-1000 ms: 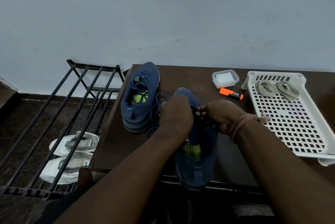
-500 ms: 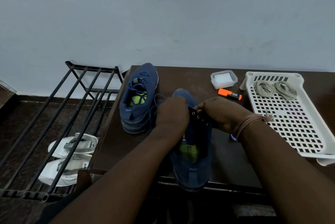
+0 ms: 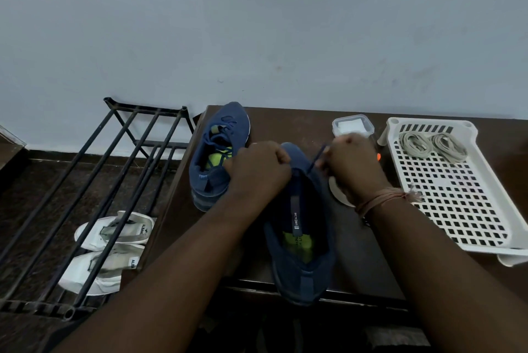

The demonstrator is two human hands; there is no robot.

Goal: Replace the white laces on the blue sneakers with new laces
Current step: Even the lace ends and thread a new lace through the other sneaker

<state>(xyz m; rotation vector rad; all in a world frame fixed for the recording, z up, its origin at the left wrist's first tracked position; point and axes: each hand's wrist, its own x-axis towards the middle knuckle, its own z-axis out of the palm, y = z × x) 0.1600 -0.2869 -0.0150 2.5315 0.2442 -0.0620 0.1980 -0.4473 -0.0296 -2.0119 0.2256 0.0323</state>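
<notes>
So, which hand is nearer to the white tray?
The right hand. It is just left of the white tray, by its rim; the left hand is farther left, beyond the sneaker.

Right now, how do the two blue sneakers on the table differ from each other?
The near sneaker is being worked on: the left hand grips its tongue area and the right hand pulls a dark lace up from it. The far sneaker sits untouched, beside the left hand. The far sneaker is threaded with dark lace; the near one's eyelets are mostly hidden. Both are blue with yellow-green insoles, toes towards the wall.
</notes>
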